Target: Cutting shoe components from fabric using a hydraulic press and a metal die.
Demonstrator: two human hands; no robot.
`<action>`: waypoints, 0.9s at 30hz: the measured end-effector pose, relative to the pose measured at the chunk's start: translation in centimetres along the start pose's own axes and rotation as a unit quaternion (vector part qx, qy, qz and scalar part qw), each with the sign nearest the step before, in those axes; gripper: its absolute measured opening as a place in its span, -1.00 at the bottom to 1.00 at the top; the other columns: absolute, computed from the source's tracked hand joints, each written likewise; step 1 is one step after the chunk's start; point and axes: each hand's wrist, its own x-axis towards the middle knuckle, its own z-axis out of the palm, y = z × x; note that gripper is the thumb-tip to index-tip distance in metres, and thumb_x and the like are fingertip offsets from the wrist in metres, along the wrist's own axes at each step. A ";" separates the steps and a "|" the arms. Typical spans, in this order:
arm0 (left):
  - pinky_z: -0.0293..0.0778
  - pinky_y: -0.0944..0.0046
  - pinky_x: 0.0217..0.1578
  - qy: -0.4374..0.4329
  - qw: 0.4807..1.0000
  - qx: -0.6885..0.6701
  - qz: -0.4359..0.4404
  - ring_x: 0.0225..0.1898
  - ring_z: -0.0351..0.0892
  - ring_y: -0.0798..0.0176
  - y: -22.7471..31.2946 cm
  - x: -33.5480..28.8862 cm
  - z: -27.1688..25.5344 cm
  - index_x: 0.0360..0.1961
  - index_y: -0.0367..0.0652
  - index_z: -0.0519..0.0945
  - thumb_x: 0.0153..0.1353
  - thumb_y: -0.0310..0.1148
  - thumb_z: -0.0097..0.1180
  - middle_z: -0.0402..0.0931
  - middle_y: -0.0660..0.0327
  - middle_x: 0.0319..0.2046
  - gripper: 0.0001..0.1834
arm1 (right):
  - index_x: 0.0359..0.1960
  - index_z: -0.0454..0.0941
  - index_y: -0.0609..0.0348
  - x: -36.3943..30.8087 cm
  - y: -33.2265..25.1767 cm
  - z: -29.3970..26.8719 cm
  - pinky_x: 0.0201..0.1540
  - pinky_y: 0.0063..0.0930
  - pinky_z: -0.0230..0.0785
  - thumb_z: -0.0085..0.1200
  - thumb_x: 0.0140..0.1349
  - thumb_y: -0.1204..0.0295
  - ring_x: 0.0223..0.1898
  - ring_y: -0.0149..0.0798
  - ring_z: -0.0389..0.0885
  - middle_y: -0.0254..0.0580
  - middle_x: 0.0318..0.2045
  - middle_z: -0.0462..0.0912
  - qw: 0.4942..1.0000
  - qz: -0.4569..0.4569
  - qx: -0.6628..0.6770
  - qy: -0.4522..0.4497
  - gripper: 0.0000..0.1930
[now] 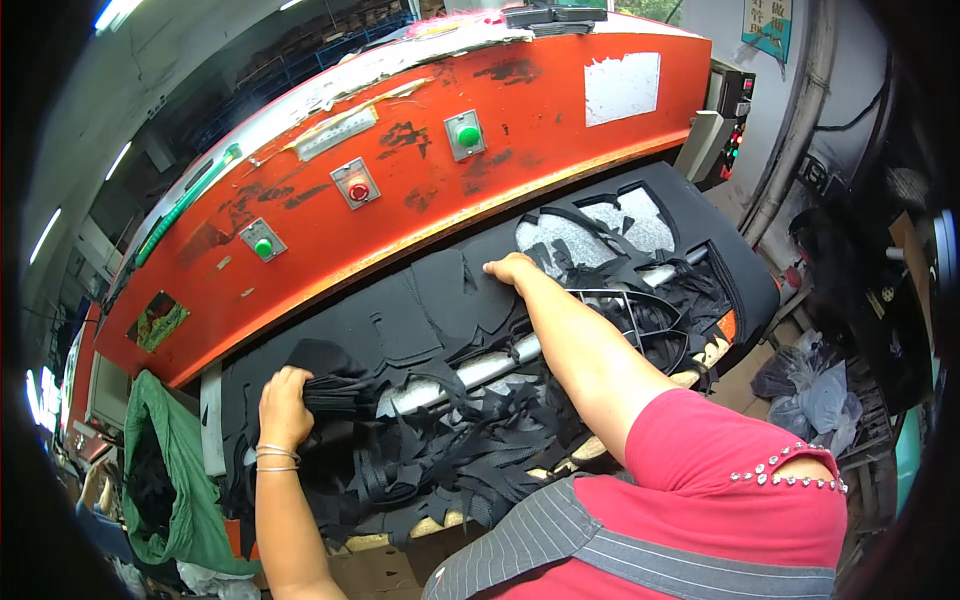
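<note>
1. Our left hand [285, 405] had its fingers clenched around a bundle of black offcut strips [345, 392], gathered at the left end of the tabletop [745, 285] of the orange press [520, 130].

2. Our right hand [512, 268] lay flat with its fingers released, pressing on the black foam sheet [420, 310] just below the press's front edge; it gripped nothing that we could see.

3. The sheet covered most of the bed. Cut shapes still sat in it near the right hand, and larger cutouts [625, 230] at the far right showed the pale surface beneath.

4. Loose black scrap [470, 450] lay tangled over the near edge, crossing a pale bar [495, 365] that ran along the bed.

5. To do this well, we judged that the flat hand should hold the sheet down firmly while the other drew the strips off low and sideways, so the cut pieces would not lift with the waste.

6. We judged it wise to keep both hands clear of the green buttons [468, 135] and the red button [358, 190] on the front panel.

7. A green sack [185, 470] hung open at the left, just beside the bundle.
</note>
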 end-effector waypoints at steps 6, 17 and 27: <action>0.35 0.24 -0.12 -0.007 0.943 0.179 0.282 -0.23 0.47 0.20 8.7 9.4 -0.9 -0.46 -0.03 0.55 -0.01 -0.43 0.04 0.45 0.29 -0.43 -0.93 | 0.30 0.19 0.37 -2.7 -1.8 -1.2 0.31 0.17 -0.02 -0.02 0.22 -0.15 0.34 0.19 0.16 0.22 0.32 0.20 0.979 0.012 0.169 -0.113 -0.15; 0.22 0.13 0.27 -0.111 0.849 0.182 0.483 -0.09 0.52 0.27 20.1 19.3 9.2 -0.03 0.07 0.58 0.13 -0.36 0.00 0.28 0.31 0.26 -0.65 | 0.40 -0.02 0.23 -0.6 1.4 -1.7 0.32 0.00 0.02 -0.30 0.15 -0.44 0.42 0.05 -0.03 0.14 0.41 -0.03 0.895 -0.074 0.413 -0.154 0.05; 0.40 0.28 -0.14 -0.109 0.885 0.234 0.388 -0.30 0.56 0.25 21.3 19.7 12.8 0.32 0.13 0.25 0.07 -0.40 0.05 0.42 0.28 -0.09 -0.29 | 0.42 -0.21 0.02 -0.5 3.6 -2.3 -0.42 -0.43 0.23 -0.45 0.03 -0.56 -0.56 -0.40 0.36 -0.19 -0.28 0.49 0.808 -0.145 0.491 -0.293 0.10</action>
